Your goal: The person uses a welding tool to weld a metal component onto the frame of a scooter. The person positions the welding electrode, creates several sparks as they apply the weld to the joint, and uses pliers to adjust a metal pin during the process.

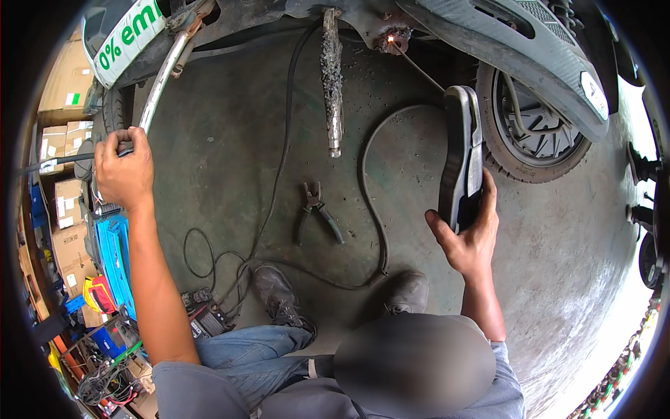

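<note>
My left hand (pixel 125 167) is closed around the lower end of a silver side stand (pixel 160 87) with a spring, which hangs from the underside of a scooter. A dark rod or cable meets that hand from the left. My right hand (pixel 471 234) grips a black welding electrode holder (pixel 460 150). From its top a thin electrode (pixel 419 66) reaches to a rusty bracket (pixel 394 42) under the scooter, where a small spot glows orange at the tip. Between my hands a rough, crusted metal bar (pixel 332 84) sticks out toward me.
Pliers (pixel 317 209) lie with their handles spread on the grey floor, near my shoes (pixel 279 290). Black cables (pixel 286 140) loop over the floor. A wheel (pixel 537 133) stands at the right under a grey body panel (pixel 516 56). Cardboard boxes (pixel 73 244) line the left side.
</note>
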`<action>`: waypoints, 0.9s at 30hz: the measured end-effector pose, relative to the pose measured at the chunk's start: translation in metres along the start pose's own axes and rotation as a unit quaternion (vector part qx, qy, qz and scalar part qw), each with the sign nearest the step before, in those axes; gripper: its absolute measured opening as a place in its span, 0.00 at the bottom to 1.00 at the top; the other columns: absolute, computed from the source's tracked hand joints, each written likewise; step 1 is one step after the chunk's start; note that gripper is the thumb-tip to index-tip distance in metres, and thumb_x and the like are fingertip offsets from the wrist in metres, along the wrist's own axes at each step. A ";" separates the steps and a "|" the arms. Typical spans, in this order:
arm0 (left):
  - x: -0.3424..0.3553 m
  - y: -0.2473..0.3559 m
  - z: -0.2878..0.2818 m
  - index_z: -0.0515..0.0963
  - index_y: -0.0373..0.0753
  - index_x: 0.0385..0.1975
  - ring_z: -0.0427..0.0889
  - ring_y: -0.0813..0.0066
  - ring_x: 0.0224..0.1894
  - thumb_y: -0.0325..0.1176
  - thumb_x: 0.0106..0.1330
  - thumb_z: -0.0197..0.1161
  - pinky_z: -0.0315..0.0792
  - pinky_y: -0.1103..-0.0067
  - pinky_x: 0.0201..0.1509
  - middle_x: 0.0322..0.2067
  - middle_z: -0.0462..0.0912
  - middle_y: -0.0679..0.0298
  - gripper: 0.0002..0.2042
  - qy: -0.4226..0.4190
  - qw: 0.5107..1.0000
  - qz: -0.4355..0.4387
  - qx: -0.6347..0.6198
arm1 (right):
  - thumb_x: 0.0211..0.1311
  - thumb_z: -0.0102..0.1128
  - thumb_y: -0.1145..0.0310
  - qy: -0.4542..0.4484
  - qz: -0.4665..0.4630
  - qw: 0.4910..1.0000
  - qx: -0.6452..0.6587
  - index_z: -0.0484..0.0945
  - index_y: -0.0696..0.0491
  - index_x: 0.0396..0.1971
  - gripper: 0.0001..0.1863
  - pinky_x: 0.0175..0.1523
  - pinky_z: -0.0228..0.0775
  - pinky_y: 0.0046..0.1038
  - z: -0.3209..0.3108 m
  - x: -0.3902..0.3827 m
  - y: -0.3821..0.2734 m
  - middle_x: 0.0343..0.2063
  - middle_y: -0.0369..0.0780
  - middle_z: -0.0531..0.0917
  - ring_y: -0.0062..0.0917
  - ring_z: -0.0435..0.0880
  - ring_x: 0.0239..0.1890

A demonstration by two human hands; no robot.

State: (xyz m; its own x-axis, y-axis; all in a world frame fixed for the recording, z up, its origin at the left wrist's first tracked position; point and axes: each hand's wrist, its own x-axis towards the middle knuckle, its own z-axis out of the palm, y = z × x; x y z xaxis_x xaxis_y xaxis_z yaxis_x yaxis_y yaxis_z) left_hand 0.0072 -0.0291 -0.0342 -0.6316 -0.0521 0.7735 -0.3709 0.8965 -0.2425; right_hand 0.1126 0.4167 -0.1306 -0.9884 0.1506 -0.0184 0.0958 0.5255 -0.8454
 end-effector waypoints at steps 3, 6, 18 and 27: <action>0.000 0.000 0.001 0.79 0.50 0.17 0.77 0.63 0.24 0.44 0.52 0.63 0.68 0.67 0.25 0.21 0.75 0.70 0.08 0.000 1.000 -0.001 -0.005 | 0.38 0.71 0.62 -0.144 0.234 0.837 0.473 0.56 0.62 0.62 0.49 0.39 0.73 0.28 -0.015 0.005 0.014 0.37 0.44 0.77 0.31 0.78 0.30; -0.001 0.000 0.000 0.80 0.50 0.17 0.77 0.63 0.24 0.44 0.52 0.63 0.68 0.67 0.25 0.21 0.75 0.70 0.08 -0.002 1.000 -0.003 -0.007 | 0.36 0.72 0.62 -0.080 0.140 0.943 0.292 0.58 0.60 0.63 0.50 0.33 0.73 0.28 -0.001 0.001 0.022 0.38 0.45 0.77 0.32 0.78 0.25; 0.000 -0.001 0.000 0.79 0.50 0.17 0.77 0.63 0.23 0.44 0.52 0.64 0.67 0.67 0.25 0.20 0.75 0.70 0.08 0.007 1.000 0.008 -0.001 | 0.36 0.73 0.62 0.011 0.026 0.989 0.142 0.55 0.61 0.63 0.52 0.58 0.63 0.33 -0.008 -0.023 0.015 0.47 0.49 0.76 0.35 0.76 0.51; 0.000 -0.005 0.002 0.81 0.50 0.21 0.79 0.62 0.27 0.46 0.53 0.64 0.69 0.66 0.27 0.25 0.78 0.71 0.09 -0.032 0.999 -0.011 0.010 | 0.37 0.71 0.65 0.026 -0.024 0.999 -0.028 0.58 0.58 0.62 0.48 0.44 0.75 0.32 0.003 0.000 0.004 0.40 0.50 0.80 0.37 0.83 0.39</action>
State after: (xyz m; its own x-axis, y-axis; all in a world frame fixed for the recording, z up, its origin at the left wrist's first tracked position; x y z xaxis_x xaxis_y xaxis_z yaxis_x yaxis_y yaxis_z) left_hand 0.0076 -0.0348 -0.0341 -0.6648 -0.1011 0.7402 -0.3995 0.8854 -0.2378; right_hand 0.1128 0.4168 -0.1355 -0.9847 0.1670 0.0509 0.0562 0.5791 -0.8133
